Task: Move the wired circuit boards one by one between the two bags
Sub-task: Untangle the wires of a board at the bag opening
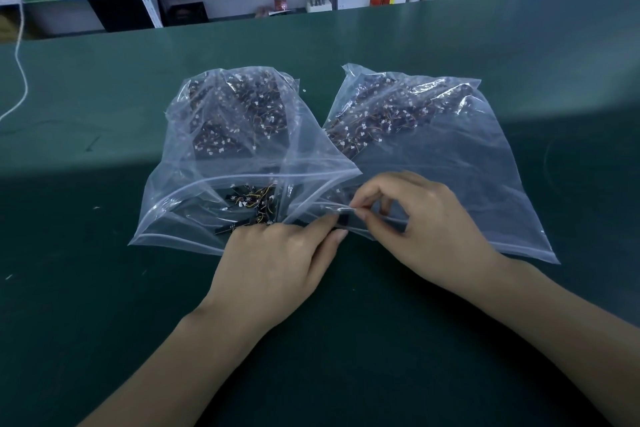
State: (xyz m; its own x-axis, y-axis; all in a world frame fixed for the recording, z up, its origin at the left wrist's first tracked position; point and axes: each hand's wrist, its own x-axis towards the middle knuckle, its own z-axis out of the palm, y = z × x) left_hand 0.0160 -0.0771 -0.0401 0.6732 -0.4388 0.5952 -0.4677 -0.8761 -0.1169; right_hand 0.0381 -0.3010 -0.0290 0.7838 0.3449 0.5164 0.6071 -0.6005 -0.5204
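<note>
Green matting covers the table, where two clear bags lie side by side: the left bag and the right bag, both well stocked, so much transferring seems left. Between their mouths, the left hand and right hand together pinch one small black circuit board.

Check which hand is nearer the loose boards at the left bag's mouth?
Left. The left hand rests at the left bag mouth, touching the loose boards. The right hand is off to their right, pinching plastic.
</note>
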